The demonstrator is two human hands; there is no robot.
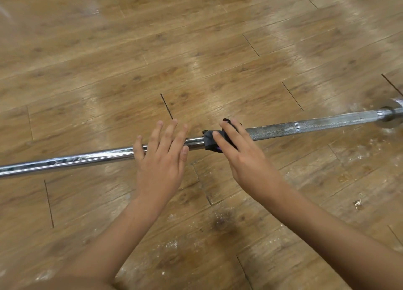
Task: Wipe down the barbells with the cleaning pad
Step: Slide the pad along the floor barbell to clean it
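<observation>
A long steel barbell [87,157] lies on the wooden floor, running from the left edge to a collar [390,115] at the right. Its left part is smooth chrome; its right part [305,127] is knurled and dull. A dark cleaning pad [210,141] is wrapped over the bar near the middle. My right hand [242,156] presses the pad onto the bar with straight fingers. My left hand [161,156] rests flat across the smooth bar just left of the pad, fingers spread and straight.
Worn wood-plank flooring [196,50] fills the view, with white scuffs and a dark stain [222,222] below the bar. A metal plate or sleeve edge [398,103] shows at the far right.
</observation>
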